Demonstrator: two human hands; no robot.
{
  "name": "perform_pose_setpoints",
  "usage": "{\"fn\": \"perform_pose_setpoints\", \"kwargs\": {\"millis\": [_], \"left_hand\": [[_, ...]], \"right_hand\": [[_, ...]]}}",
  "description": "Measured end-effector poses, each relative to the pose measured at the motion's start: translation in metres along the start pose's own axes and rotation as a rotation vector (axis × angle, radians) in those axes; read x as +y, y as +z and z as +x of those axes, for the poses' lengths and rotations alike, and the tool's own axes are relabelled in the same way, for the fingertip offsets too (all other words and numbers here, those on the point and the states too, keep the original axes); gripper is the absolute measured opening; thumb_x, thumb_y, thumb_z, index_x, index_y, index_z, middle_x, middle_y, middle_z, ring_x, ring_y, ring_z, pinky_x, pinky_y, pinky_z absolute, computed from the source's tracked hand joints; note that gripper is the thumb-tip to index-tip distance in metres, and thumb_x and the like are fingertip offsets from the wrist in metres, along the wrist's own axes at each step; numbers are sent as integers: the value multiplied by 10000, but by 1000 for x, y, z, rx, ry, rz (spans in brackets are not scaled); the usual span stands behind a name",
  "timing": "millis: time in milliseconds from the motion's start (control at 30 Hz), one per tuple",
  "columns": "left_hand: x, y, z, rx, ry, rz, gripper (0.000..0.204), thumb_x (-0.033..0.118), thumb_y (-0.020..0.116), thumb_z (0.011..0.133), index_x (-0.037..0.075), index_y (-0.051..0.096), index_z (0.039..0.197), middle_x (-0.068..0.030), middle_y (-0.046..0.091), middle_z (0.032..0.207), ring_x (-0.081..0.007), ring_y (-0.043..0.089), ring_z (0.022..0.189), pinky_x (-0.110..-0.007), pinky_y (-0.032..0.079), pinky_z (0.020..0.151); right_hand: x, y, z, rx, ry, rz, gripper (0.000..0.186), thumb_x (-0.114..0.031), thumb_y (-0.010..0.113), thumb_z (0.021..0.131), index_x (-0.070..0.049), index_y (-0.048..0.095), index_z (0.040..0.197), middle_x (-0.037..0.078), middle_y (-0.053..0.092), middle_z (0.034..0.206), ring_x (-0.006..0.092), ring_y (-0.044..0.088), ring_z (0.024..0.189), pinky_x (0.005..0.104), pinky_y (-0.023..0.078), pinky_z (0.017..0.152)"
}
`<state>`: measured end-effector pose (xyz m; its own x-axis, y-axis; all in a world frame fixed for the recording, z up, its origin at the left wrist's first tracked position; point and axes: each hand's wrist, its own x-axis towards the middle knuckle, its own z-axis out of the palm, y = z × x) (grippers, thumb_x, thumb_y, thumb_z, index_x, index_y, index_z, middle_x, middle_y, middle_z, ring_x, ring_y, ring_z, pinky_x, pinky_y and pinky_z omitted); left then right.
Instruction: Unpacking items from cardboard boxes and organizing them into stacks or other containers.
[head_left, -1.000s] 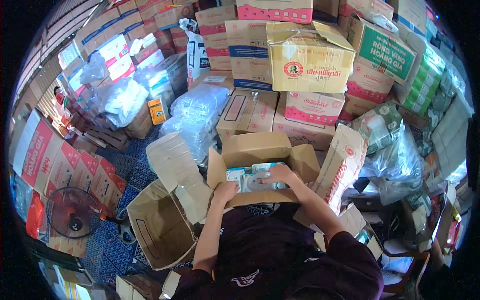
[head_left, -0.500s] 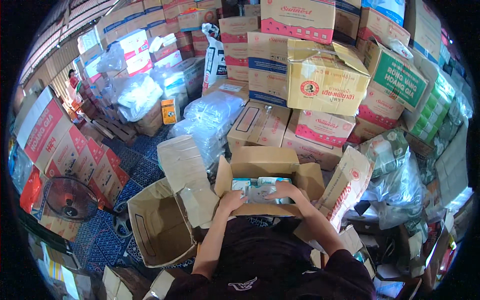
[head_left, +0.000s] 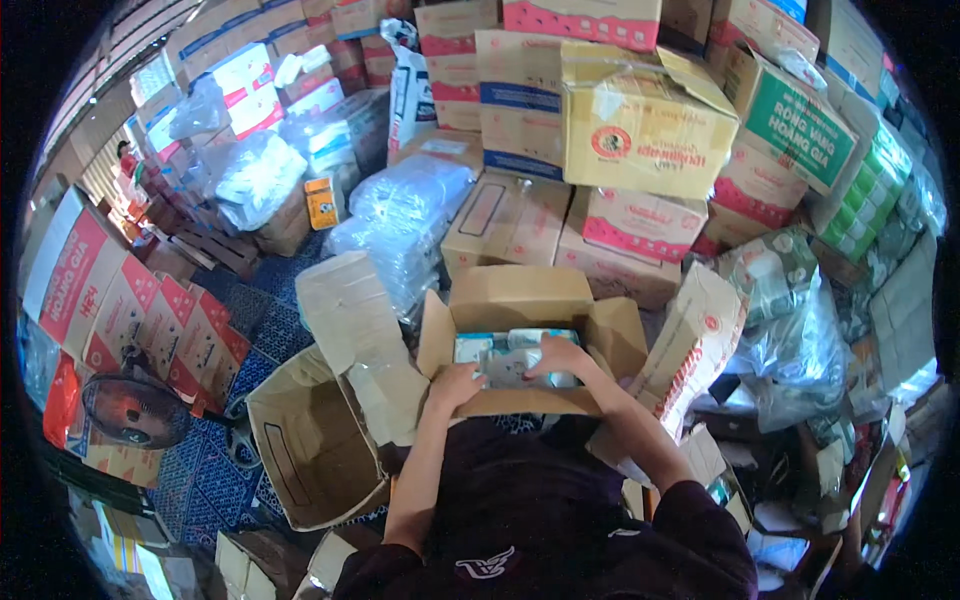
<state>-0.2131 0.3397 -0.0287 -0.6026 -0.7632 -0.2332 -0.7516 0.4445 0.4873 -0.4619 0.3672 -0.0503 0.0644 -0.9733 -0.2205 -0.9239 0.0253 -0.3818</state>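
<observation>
An open cardboard box (head_left: 520, 285) is in front of me, holding white-and-teal packs (head_left: 542, 336) and a paler plastic-wrapped pack (head_left: 508, 368). My left hand (head_left: 458, 386) reaches over the box's near-left corner, fingers curled at the left end of the pale pack. My right hand (head_left: 560, 360) is closed on that pack's right end, inside the box. Cardboard flaps partly hide what lies lower in it.
A large empty carton (head_left: 300, 430) and torn cardboard (head_left: 345, 300) lie left, beside a black fan (head_left: 135, 410). Folded cardboard (head_left: 690, 335) is right. Stacked cartons (head_left: 640, 120) and wrapped bundles (head_left: 400, 225) rise behind. A person (head_left: 130, 175) is far left.
My left fingers have moved from the box rim inward onto the pale pack. My right hand has shifted slightly rightward on it. The whole view has bobbed slightly with my head.
</observation>
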Motion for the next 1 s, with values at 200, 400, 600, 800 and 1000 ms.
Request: {"fn": "perform_pose_setpoints", "kwargs": {"millis": [200,400,600,800,1000], "left_hand": [[0,5,-3,88,34,-31,416,358,515,824,2,577,1030,-232,593,981,-371,562,933,-438,443,804],[4,2,8,142,4,-113,562,437,478,850,-39,478,1149,-267,577,997,-375,558,959,-433,437,821],[25,-14,0,179,-22,-1470,456,312,567,855,-23,458,1145,-112,564,1021,-195,595,899,-299,507,731],[34,-30,-12,375,-328,-1350,427,239,681,760,-20,540,1069,-104,609,929,-188,608,814,-317,490,627],[59,-68,-30,652,-69,-1321,424,275,682,729,19,582,1052,-59,618,942,-162,587,827,-270,437,693]], "right_hand": [[-12,-18,-2,-111,89,184,691,-563,696,452,74,628,710,237,617,789,301,612,759,355,479,655],[-5,-41,-12,-85,41,1009,441,-248,715,621,28,641,957,109,648,912,167,589,835,280,443,758],[-19,-44,-21,-124,-58,1439,485,-225,672,691,30,565,1089,91,621,975,178,569,896,295,430,787],[-42,-16,-23,-350,-19,1374,618,-348,644,774,0,440,1242,80,546,1128,165,509,1010,300,415,834],[-27,-9,-12,-235,-23,1409,495,-394,540,855,-54,461,1205,66,570,1041,142,581,842,280,472,700]]}}
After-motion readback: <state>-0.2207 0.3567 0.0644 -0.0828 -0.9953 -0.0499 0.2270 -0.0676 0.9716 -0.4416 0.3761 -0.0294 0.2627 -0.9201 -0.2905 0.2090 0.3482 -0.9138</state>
